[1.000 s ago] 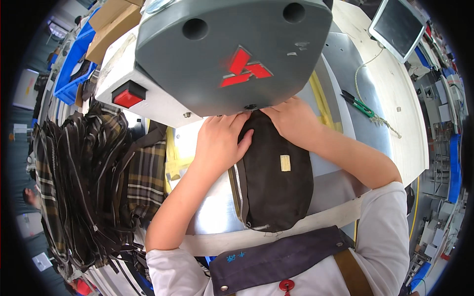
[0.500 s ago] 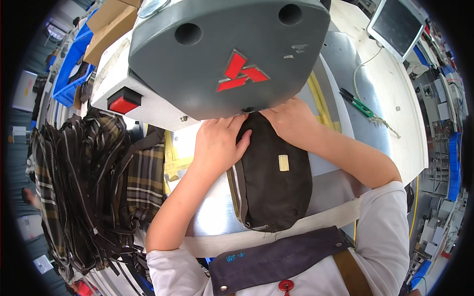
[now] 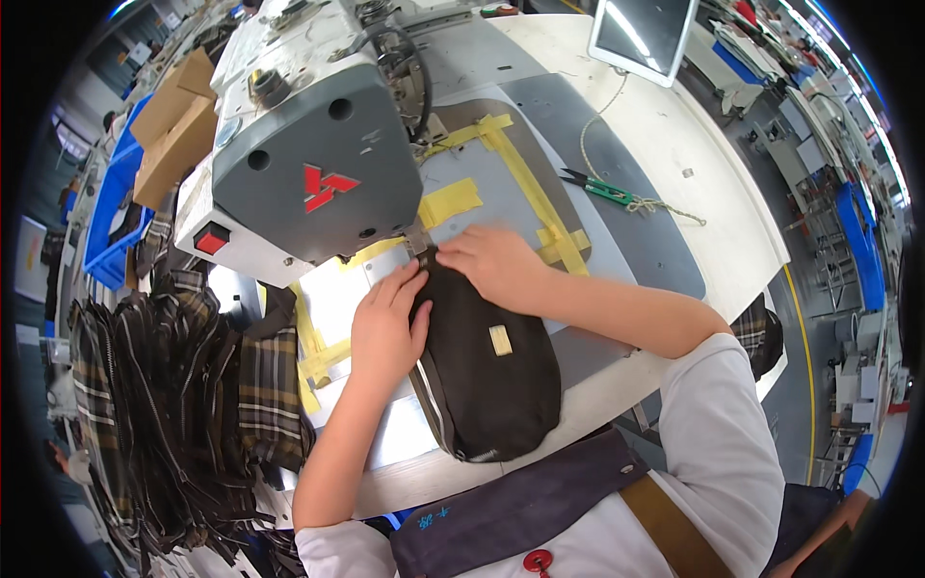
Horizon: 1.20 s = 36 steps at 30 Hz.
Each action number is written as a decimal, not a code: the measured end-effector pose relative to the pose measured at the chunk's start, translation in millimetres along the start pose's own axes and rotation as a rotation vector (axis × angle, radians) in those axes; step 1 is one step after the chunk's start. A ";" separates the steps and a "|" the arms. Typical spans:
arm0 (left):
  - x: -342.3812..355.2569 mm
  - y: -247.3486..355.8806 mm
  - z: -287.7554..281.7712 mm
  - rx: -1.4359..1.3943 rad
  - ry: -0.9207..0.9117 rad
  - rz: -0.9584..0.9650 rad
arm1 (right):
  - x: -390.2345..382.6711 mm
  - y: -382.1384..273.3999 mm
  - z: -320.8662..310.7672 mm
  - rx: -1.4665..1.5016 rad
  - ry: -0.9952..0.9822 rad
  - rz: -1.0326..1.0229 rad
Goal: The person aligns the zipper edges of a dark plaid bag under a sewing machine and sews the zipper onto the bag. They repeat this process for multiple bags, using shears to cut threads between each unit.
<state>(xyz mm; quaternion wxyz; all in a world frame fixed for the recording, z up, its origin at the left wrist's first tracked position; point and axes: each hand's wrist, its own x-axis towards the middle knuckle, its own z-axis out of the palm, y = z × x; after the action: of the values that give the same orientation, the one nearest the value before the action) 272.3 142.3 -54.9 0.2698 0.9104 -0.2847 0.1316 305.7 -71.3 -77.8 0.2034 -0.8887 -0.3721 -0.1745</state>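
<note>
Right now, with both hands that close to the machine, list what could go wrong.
The left hand and right hand rest on the black pouch, close to the metal foot below the sewing machine head; a slip could put a fingertip under it.

The metal zipper runs along the pouch's left side, so stitching that strayed onto its teeth might jam.

The pouch's near end lies close to the table's front edge and could catch there.

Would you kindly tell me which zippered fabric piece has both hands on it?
The dark piece with the pale label, touched by the left hand and right hand; the others are bunched in the plaid heap at left, untouched.
</note>
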 end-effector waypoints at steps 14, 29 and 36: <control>-27.3 5.6 -17.9 -0.562 -0.399 -0.410 | -48.7 49.6 -69.6 -0.257 0.101 0.420; -29.3 -8.4 -18.1 -0.744 -0.476 -0.468 | 0.3 -20.0 -60.6 -0.220 -0.066 -0.176; -33.8 -18.5 -11.7 -0.942 -0.424 -0.445 | 39.3 -10.2 -46.5 -0.337 -0.139 -0.500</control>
<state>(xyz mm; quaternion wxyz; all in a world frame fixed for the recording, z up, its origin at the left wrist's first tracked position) 255.1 176.9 -66.3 0.6052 0.7363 -0.1618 -0.2557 316.8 -64.4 -17.5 -0.0221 -0.8006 -0.5579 -0.2174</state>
